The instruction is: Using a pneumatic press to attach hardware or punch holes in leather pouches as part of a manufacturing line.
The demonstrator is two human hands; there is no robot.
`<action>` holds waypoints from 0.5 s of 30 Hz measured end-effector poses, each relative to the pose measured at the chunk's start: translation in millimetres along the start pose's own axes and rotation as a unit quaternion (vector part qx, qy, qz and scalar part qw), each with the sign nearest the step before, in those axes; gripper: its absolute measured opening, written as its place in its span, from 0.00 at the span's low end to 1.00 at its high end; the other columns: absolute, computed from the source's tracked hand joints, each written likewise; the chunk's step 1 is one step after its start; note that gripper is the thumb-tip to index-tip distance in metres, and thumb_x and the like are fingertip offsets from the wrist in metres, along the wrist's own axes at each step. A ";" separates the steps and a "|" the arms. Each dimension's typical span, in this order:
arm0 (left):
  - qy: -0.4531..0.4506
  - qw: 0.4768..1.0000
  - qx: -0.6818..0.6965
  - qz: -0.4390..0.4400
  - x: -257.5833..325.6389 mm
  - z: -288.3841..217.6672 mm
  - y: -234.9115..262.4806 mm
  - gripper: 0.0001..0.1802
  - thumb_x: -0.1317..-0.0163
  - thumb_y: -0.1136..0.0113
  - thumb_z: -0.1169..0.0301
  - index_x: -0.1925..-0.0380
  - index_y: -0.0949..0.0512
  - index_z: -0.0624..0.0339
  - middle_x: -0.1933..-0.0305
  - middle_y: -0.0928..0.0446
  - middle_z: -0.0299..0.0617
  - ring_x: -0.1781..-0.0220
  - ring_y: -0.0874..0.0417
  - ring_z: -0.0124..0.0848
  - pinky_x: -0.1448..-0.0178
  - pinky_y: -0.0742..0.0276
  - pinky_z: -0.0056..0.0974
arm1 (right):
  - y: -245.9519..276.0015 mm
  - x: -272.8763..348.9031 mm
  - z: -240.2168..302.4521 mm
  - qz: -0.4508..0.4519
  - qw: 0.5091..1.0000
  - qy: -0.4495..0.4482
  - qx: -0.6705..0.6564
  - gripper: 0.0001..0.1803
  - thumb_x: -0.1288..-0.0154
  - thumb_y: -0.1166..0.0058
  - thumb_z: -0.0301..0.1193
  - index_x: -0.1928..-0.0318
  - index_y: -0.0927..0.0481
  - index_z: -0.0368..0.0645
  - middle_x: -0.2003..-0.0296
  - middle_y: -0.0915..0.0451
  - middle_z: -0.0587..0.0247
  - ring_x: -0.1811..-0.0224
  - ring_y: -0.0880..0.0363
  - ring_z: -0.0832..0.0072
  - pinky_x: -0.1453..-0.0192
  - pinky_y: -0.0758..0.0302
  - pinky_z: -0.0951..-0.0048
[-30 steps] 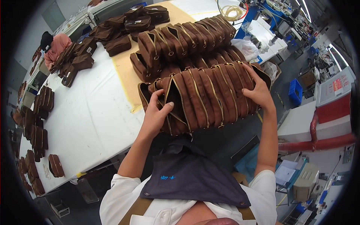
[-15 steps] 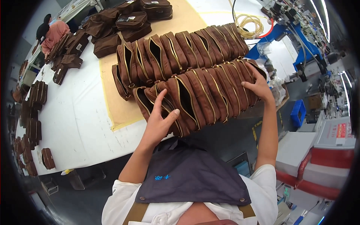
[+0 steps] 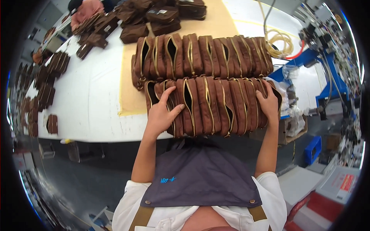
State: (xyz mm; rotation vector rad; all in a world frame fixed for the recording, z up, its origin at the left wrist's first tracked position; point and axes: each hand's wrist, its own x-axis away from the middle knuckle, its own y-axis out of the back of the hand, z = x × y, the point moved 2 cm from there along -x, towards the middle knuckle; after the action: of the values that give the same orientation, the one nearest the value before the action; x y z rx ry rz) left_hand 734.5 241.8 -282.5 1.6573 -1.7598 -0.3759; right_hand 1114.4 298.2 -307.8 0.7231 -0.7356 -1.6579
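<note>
A near row of brown zip pouches [image 3: 210,104] stands packed along the table edge, gold zippers up, several gaping partly open. My left hand [image 3: 162,115] rests on the pouches at the row's left end, its index finger and thumb spread apart. At the opposite end, my right hand [image 3: 268,106] lies against the last pouches, thumb and fingers apart on either side of a pouch top. Some fingers of both hands are hidden. Behind, a second row of brown zip pouches [image 3: 210,56] stands close against the first.
More dark brown pouches [image 3: 163,15] are piled at the back of the white table [image 3: 88,96], others along its left side. Coiled tubing [image 3: 280,43] and a blue machine frame [image 3: 331,75] are at right. A cardboard box [image 3: 289,131] and a blue bin [image 3: 313,149] stand below.
The view has turned, so the rows now run nearly level across it. Both hands stay on the ends of the near row, and the pouches remain upright.
</note>
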 end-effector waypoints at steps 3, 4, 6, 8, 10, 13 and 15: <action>-0.087 0.991 0.035 -0.092 0.9 14.7 1.1 0.24 0.38 0.41 0.61 0.41 0.29 0.45 0.76 0.23 0.57 0.71 0.19 0.50 0.64 0.27 0.46 | 15.9 5.4 7.6 0.006 1.000 0.014 0.012 0.31 0.39 0.40 0.44 0.37 0.29 0.48 0.47 0.22 0.44 0.43 0.24 0.51 0.41 0.28 0.61; -0.082 0.991 0.036 -0.101 2.3 17.7 3.5 0.24 0.38 0.41 0.61 0.41 0.29 0.45 0.76 0.23 0.57 0.71 0.19 0.50 0.64 0.27 0.46 | 18.7 8.3 9.7 0.011 1.000 0.023 0.011 0.31 0.39 0.40 0.44 0.37 0.29 0.48 0.47 0.22 0.44 0.43 0.24 0.51 0.41 0.28 0.61; -0.067 0.989 0.047 -0.121 5.4 25.9 8.2 0.22 0.39 0.43 0.66 0.43 0.26 0.47 0.74 0.23 0.57 0.73 0.19 0.43 0.64 0.27 0.42 | 22.2 12.3 8.6 -0.013 0.999 0.016 0.025 0.33 0.40 0.39 0.45 0.37 0.30 0.46 0.45 0.23 0.44 0.42 0.25 0.51 0.40 0.29 0.60; -0.059 0.984 0.056 -0.162 6.2 34.9 6.2 0.20 0.40 0.45 0.70 0.46 0.23 0.49 0.74 0.22 0.53 0.76 0.22 0.38 0.66 0.27 0.40 | 21.0 13.7 5.4 0.001 1.000 0.024 0.017 0.34 0.40 0.38 0.44 0.37 0.30 0.43 0.43 0.24 0.45 0.40 0.26 0.52 0.38 0.30 0.60; -0.117 0.962 0.092 -0.231 5.8 41.9 6.2 0.18 0.41 0.44 0.70 0.49 0.21 0.50 0.77 0.22 0.48 0.79 0.26 0.38 0.68 0.29 0.41 | 24.7 16.9 5.1 -0.016 1.000 0.016 0.014 0.32 0.38 0.39 0.42 0.37 0.29 0.41 0.41 0.25 0.48 0.38 0.27 0.58 0.35 0.33 0.63; -0.097 0.956 0.086 -0.264 5.9 43.4 7.2 0.16 0.41 0.43 0.70 0.52 0.20 0.50 0.74 0.20 0.46 0.77 0.23 0.37 0.67 0.28 0.40 | 25.1 20.4 0.1 -0.030 0.999 0.036 0.017 0.31 0.38 0.38 0.41 0.38 0.28 0.41 0.42 0.25 0.50 0.38 0.29 0.58 0.34 0.34 0.63; -0.024 0.964 0.086 -0.251 9.2 33.9 3.5 0.15 0.41 0.42 0.68 0.52 0.19 0.51 0.71 0.19 0.47 0.76 0.20 0.36 0.67 0.28 0.39 | 24.2 24.7 5.9 -0.045 0.997 0.057 0.037 0.29 0.38 0.39 0.40 0.39 0.27 0.41 0.43 0.25 0.50 0.38 0.28 0.58 0.35 0.34 0.63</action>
State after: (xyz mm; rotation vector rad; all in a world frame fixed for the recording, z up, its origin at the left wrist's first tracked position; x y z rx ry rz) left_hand 710.4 225.3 -302.3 2.2374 -1.4175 -0.5040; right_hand 1119.7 270.3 -287.3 0.9089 -0.6945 -1.6626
